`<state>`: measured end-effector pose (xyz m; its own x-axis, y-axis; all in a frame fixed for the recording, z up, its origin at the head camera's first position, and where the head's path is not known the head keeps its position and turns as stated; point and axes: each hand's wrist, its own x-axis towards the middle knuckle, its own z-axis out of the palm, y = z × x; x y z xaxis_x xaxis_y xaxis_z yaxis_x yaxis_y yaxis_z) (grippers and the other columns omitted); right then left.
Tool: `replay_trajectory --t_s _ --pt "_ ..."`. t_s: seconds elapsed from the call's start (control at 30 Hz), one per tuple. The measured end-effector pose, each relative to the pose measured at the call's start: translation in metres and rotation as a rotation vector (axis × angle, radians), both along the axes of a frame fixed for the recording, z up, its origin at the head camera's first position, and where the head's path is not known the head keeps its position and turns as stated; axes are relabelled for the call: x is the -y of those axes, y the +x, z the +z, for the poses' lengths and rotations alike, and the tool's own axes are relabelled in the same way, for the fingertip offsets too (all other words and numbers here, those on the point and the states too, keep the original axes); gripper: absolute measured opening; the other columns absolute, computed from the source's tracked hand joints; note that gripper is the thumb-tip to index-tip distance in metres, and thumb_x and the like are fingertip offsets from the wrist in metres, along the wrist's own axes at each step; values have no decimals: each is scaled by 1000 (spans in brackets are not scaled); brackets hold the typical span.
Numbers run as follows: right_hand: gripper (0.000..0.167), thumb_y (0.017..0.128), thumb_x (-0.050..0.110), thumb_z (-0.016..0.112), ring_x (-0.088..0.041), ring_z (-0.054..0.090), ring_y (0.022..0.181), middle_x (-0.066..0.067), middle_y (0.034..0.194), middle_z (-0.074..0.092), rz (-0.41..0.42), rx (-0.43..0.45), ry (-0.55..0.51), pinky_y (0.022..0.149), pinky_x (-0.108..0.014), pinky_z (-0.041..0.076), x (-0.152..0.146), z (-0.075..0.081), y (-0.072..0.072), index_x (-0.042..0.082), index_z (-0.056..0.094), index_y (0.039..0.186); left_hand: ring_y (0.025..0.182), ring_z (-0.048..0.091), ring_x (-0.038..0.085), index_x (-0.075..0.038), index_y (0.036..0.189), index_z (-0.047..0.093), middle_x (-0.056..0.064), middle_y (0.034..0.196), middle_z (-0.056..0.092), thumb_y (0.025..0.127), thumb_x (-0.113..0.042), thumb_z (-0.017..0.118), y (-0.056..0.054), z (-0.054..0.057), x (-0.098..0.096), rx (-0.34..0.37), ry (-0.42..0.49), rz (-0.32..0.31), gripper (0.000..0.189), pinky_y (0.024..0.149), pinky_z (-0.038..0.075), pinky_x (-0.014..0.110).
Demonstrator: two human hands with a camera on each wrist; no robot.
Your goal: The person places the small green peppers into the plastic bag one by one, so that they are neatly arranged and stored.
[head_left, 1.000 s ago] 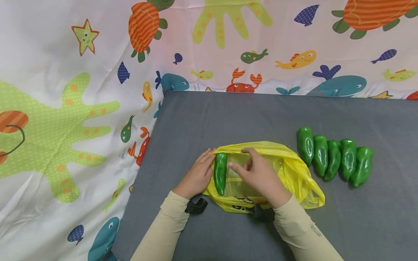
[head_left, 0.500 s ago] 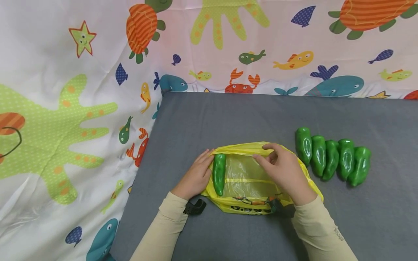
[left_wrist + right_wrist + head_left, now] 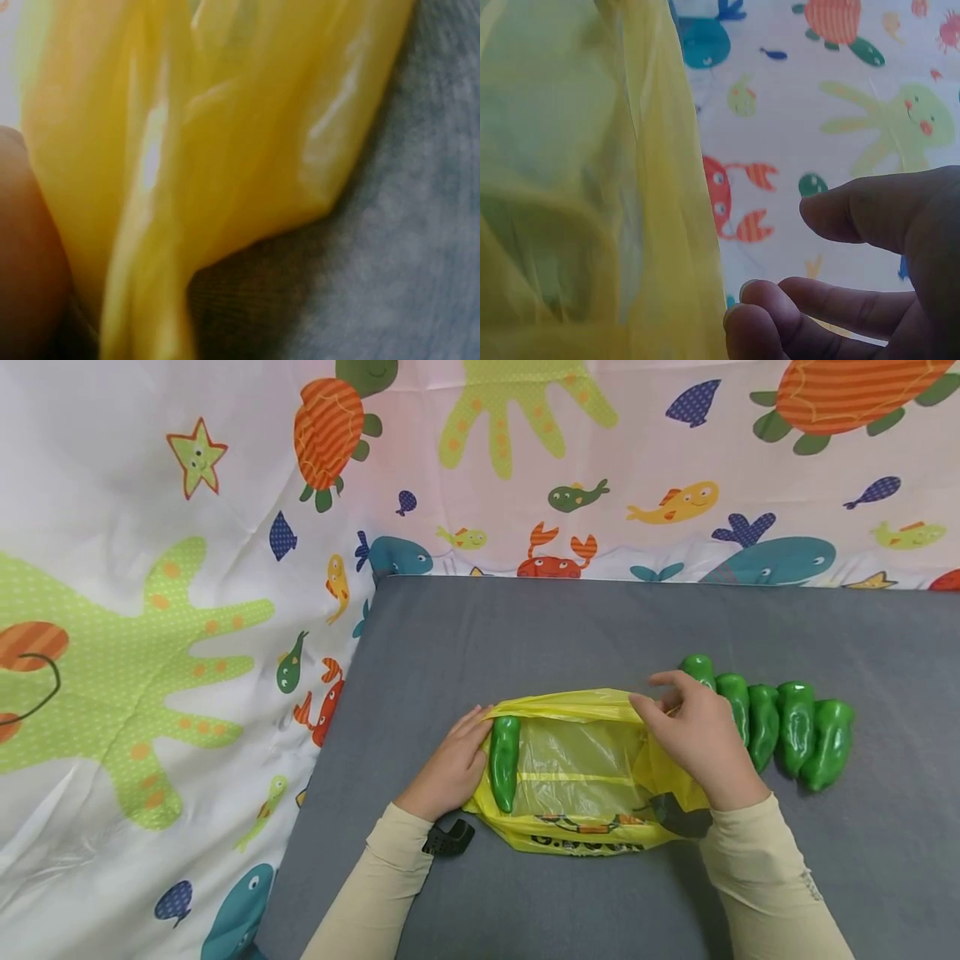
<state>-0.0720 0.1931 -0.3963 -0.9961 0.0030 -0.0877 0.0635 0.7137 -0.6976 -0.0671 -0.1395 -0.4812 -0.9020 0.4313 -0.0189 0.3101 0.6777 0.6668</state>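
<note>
A yellow plastic bag (image 3: 570,706) lies on its side with its mouth facing the person. One long green pepper (image 3: 505,764) lies just inside its left end. My left hand (image 3: 446,768) holds the bag's left edge beside that pepper. The bag's yellow folds (image 3: 225,150) fill much of the left wrist view. Over the bag's right end hovers my right hand (image 3: 701,735), thumb and fingers apart, nothing between them. It partly covers the nearest of several green peppers (image 3: 763,727) lined up to the right. In the right wrist view its thumb (image 3: 847,214) is beyond the bag's edge (image 3: 675,187).
A grey cloth (image 3: 525,635) covers the table. Behind and to the left hangs a white curtain (image 3: 247,502) printed with sea animals. A black wrist device (image 3: 450,839) sits by the left wrist, and a dark device (image 3: 678,817) shows below the right one.
My right hand has moved right across the bag, from near its middle toward the row of peppers. My left hand and the pepper inside the bag have stayed about where they were.
</note>
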Motion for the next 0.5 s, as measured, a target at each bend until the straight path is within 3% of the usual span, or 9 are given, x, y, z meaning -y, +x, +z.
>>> replay_trajectory --t_s 0.2,0.37,0.5 --pt "58 105 44 57 -30 64 78 -21 107 69 -73 29 18 58 -34 52 -20 -3 -6 1 58 143 160 24 28 0 158 43 13 169 35 107 -5 41 0 -1 0 0 3 7 51 132 23 42" --pt "54 106 35 55 -28 62 73 -27 112 67 -120 -2 47 57 -34 51 -35 -10 -9 -4 57 144 160 24 28 1 158 44 14 168 36 107 -5 42 1 0 0 -3 6 3 51 132 23 43" --pt "52 105 29 58 -36 62 85 -31 119 64 -150 -27 99 64 -40 51 -46 -14 -11 -7 57 143 160 25 28 0 158 44 14 168 36 107 -5 42 0 -1 -1 -2 3 -5 51 132 22 42"
